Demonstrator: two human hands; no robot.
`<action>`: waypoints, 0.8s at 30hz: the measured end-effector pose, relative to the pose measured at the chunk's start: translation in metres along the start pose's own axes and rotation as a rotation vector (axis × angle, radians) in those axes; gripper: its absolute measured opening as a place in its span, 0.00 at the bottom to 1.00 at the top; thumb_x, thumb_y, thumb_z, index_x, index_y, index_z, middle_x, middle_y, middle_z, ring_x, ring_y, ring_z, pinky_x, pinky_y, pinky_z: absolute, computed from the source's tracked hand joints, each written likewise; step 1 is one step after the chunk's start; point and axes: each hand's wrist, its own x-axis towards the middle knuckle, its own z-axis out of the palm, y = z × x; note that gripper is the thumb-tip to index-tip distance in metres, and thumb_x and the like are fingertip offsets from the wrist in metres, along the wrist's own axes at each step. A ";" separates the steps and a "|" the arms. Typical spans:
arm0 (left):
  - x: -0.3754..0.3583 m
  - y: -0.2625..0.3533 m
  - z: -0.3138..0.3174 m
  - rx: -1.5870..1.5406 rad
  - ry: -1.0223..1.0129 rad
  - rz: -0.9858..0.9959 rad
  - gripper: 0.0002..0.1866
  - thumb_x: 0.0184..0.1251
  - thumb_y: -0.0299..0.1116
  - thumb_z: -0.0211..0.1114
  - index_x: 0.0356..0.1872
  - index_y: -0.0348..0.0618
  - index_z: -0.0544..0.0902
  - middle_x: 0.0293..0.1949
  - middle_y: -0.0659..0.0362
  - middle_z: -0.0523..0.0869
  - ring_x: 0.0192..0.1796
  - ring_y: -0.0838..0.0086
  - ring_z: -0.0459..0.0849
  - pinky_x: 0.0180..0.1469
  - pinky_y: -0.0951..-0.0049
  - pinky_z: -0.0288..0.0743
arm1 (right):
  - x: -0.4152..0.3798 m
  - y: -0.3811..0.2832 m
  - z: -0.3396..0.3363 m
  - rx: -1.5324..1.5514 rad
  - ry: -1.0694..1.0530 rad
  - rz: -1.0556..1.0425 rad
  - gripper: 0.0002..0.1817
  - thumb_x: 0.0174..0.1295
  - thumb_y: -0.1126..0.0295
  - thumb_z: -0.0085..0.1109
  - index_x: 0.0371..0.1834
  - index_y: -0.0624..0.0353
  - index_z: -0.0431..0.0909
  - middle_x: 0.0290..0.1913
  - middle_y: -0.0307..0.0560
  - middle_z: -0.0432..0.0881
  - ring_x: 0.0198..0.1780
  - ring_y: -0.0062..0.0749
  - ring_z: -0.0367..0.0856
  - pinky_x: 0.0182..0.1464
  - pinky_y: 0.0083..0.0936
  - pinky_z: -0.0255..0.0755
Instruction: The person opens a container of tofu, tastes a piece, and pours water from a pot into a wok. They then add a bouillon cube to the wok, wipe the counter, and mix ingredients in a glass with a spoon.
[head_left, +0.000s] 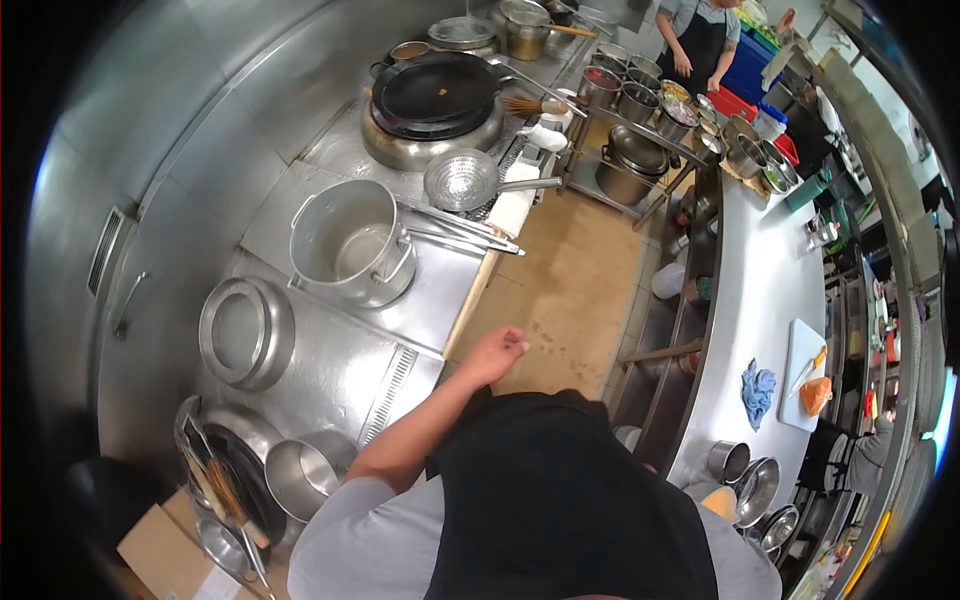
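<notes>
My left hand (497,355) hangs over the brown floor beside the steel counter, its fingers curled in and nothing visible in them. It touches nothing. Nearest to it on the counter is a large, deep metal pot (352,245) with side handles, its inside bare. Behind that pot lies a perforated ladle strainer (462,180), its handle pointing right, with long metal utensils (460,235) below it. My right hand is out of view, hidden beyond my black apron (580,500).
A black wok (438,90) sits on a round burner. Left are a round metal ring (243,332) and another pot (303,478). Across the aisle a long worktop (745,300) bears a blue cloth (758,392) and cutting board (803,375). A person (700,45) stands at the far end.
</notes>
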 end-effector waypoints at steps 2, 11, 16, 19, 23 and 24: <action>0.024 0.036 0.001 0.012 -0.074 0.021 0.20 0.73 0.38 0.71 0.58 0.37 0.83 0.51 0.53 0.89 0.51 0.68 0.87 0.56 0.65 0.81 | -0.038 -0.021 -0.024 0.428 0.065 0.212 0.18 0.62 0.53 0.68 0.37 0.58 0.89 0.37 0.57 0.90 0.43 0.50 0.91 0.46 0.44 0.81; 0.166 0.064 0.037 0.035 -0.286 -0.049 0.19 0.73 0.38 0.71 0.57 0.37 0.83 0.50 0.55 0.88 0.52 0.70 0.85 0.59 0.67 0.79 | 0.071 0.004 -0.032 0.642 0.178 0.734 0.17 0.58 0.54 0.75 0.33 0.58 0.91 0.40 0.53 0.93 0.43 0.36 0.93 0.46 0.35 0.83; 0.257 0.088 0.068 0.009 -0.286 -0.058 0.18 0.74 0.39 0.70 0.56 0.38 0.84 0.50 0.53 0.89 0.53 0.69 0.87 0.59 0.66 0.80 | 0.176 0.018 -0.152 0.271 0.248 0.378 0.11 0.62 0.63 0.65 0.32 0.59 0.89 0.38 0.57 0.90 0.42 0.49 0.90 0.44 0.43 0.82; 0.298 0.132 0.079 -0.002 -0.194 -0.128 0.18 0.73 0.38 0.70 0.56 0.36 0.84 0.48 0.53 0.90 0.50 0.69 0.88 0.57 0.67 0.81 | 0.256 0.053 -0.237 0.036 0.293 0.153 0.10 0.64 0.68 0.59 0.31 0.60 0.87 0.38 0.59 0.89 0.42 0.56 0.89 0.44 0.49 0.81; 0.336 0.182 0.081 -0.021 -0.159 -0.075 0.18 0.73 0.35 0.71 0.57 0.37 0.84 0.49 0.55 0.89 0.47 0.74 0.87 0.55 0.70 0.81 | 0.412 0.071 -0.344 0.189 0.467 0.097 0.08 0.61 0.73 0.55 0.31 0.62 0.84 0.34 0.61 0.86 0.40 0.65 0.85 0.43 0.55 0.79; 0.343 0.193 0.081 0.022 -0.111 -0.036 0.18 0.72 0.36 0.71 0.58 0.37 0.84 0.49 0.55 0.89 0.48 0.73 0.87 0.55 0.69 0.81 | 0.446 0.073 -0.375 0.249 0.518 0.094 0.07 0.60 0.74 0.56 0.31 0.62 0.84 0.35 0.62 0.86 0.39 0.65 0.85 0.43 0.55 0.79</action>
